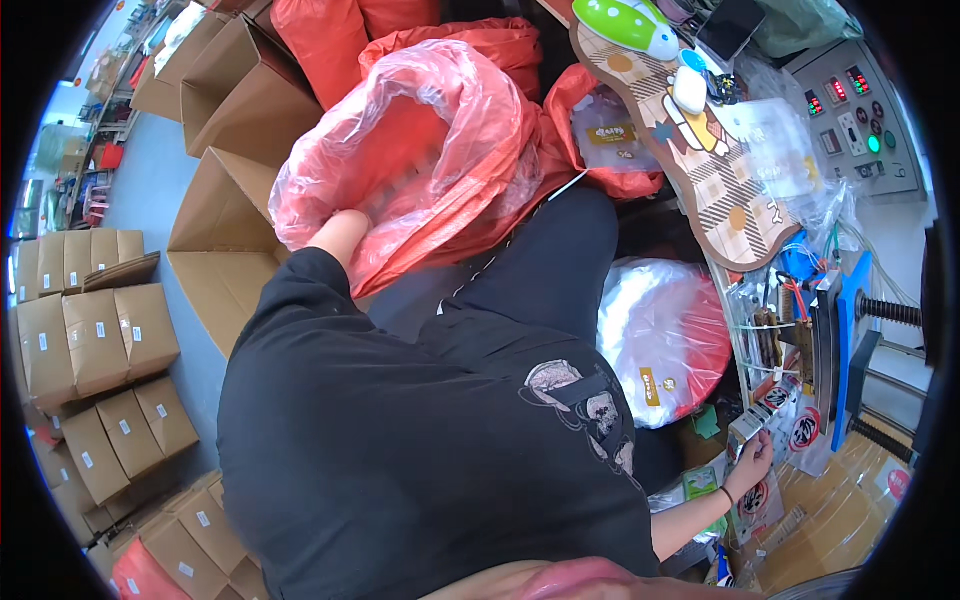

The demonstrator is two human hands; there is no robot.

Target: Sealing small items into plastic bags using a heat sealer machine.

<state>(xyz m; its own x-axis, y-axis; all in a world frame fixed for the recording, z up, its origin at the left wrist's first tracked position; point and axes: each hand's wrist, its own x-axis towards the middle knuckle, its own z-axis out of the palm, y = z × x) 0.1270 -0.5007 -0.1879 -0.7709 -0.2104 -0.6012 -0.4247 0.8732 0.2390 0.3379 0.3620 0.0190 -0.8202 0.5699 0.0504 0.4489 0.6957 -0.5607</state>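
Observation:
My left arm reaches to the large red plastic sack [450,225], which has a crumpled clear liner round its wide mouth. The wrist of my left hand [348,228] shows at the sack's near-left rim; its fingers are hidden by the plastic. At the lower right, my right hand [752,465] is closed, its fingertips on the end of a silver printed film [745,430] beside the machine. More printed film with round dark marks [803,428] lies just beyond that hand. A dark band is round my right wrist.
Open cardboard boxes [230,200] stand left of the sack, and stacked cartons [95,340] line the far left. A clear-wrapped bundle [650,340] sits right of my leg. The patterned table [740,225], control box [855,120] and blue-framed machine [850,340] flank my right side.

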